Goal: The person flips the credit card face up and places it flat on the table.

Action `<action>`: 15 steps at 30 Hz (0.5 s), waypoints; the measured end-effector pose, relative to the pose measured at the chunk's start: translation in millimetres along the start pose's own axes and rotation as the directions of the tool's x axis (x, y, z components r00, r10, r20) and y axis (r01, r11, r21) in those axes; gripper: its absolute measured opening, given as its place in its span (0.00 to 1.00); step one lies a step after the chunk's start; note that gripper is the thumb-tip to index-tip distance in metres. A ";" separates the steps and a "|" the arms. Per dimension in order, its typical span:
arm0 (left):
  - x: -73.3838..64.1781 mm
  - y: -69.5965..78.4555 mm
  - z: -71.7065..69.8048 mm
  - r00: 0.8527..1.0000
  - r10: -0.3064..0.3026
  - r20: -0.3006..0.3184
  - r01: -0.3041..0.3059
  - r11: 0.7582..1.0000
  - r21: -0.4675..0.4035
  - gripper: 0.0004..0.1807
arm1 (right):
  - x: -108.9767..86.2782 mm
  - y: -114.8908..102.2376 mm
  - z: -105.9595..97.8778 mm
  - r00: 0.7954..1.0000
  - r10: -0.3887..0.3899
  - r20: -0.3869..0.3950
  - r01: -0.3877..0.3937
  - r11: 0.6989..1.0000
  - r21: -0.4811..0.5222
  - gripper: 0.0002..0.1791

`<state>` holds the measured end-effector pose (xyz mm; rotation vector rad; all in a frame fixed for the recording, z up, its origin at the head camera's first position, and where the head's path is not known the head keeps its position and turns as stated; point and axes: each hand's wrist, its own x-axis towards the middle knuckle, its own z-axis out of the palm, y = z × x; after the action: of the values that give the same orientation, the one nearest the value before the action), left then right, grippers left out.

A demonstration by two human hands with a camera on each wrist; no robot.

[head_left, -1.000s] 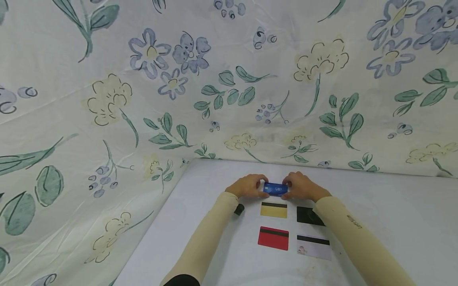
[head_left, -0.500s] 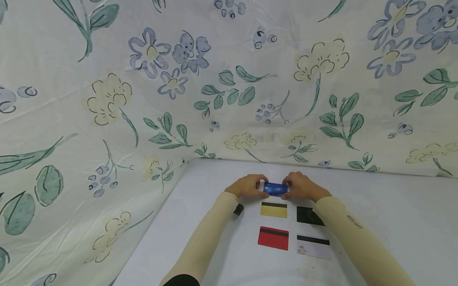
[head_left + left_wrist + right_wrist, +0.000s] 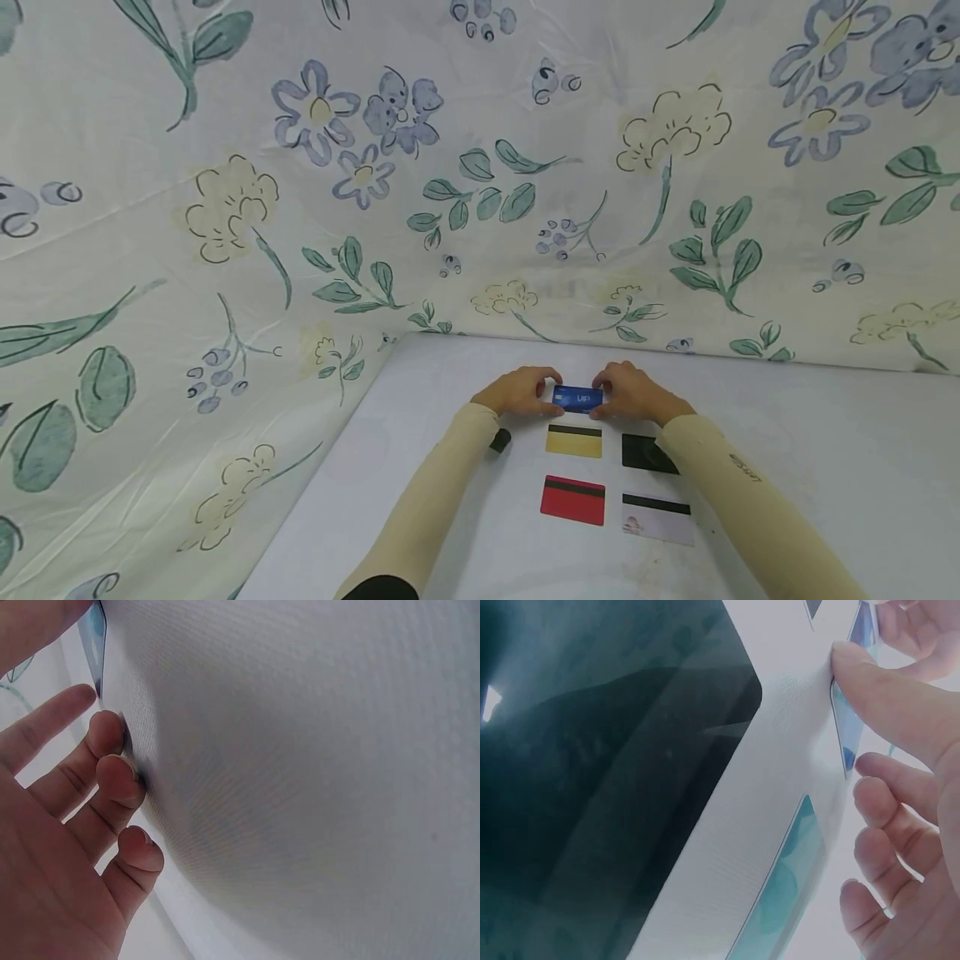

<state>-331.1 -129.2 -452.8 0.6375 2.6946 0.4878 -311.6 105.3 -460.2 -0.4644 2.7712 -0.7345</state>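
A blue card marked "VIP" is at the far part of the white table, between my two hands. My left hand pinches its left end with thumb and forefinger; in the left wrist view the card shows edge-on beside the fingers. At the card's right end, my right hand pinches it in the same way. The right wrist view shows the thumb against the card, with the other fingers loosely bent. Whether the card's lower edge touches the table, I cannot tell.
Nearer me lie a gold card, a red card, a black card partly under the right sleeve, and a pale card. A teal-looking card lies below the right hand. Floral cloth stands behind the table.
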 end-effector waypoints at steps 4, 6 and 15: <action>-0.2 0.8 0.1 1.000 0.000 0.001 0.000 1.000 -0.008 0.32 | -1.8 -0.8 -0.2 1.000 -0.007 -0.002 0.007 1.000 -0.005 0.32; -0.2 1.0 0.1 1.000 0.001 0.001 -0.001 1.000 -0.011 0.32 | -3.6 -1.2 -1.5 1.000 -0.016 -0.009 0.016 1.000 -0.004 0.32; 1.8 -1.5 -3.3 0.999 0.034 -0.023 -0.036 0.997 -0.063 0.32 | -14.3 3.7 -17.6 0.992 -0.100 -0.073 0.103 0.994 0.037 0.29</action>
<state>-334.4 -130.4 -450.9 0.6661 2.6806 0.5909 -304.7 121.3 -445.2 -0.5859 2.8094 -0.8453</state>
